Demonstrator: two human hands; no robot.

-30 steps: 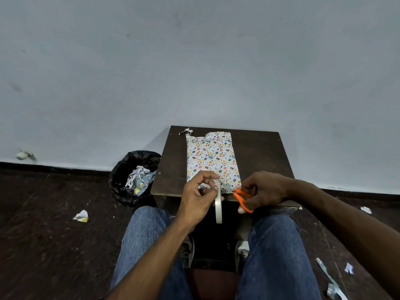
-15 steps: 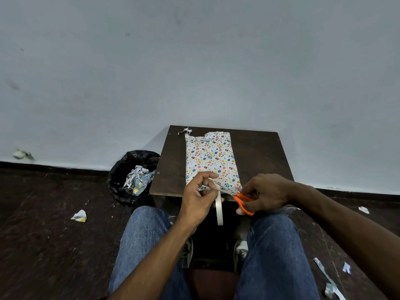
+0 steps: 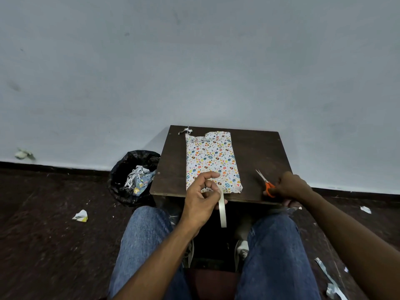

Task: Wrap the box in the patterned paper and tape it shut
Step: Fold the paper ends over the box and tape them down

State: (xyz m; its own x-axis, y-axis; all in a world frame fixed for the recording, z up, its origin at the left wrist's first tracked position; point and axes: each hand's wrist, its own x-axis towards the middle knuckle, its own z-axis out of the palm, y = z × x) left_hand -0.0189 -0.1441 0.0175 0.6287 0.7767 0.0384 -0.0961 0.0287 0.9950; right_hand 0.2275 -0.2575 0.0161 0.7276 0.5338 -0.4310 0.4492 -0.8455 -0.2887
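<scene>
Fingers [image 3: 211,176] of our left hand [image 3: 200,200]: curled, pinching the roll of tape [image 3: 222,210] edge-on at the worktop's [image 3: 259,152] near edge. Right hand [image 3: 289,187]: closed round the orange scissors [image 3: 265,182], blades slightly parted, resting on the worktop well right of the parcel. Wrapped box [image 3: 212,161]: lying flat, mid-worktop, patterned paper already around it. Advice: we should press any tape flat across the near fold. Surroundings: dark wooden worktop, pale wall, black bin [image 3: 134,176] of paper scraps at left, scraps on the floor.
</scene>
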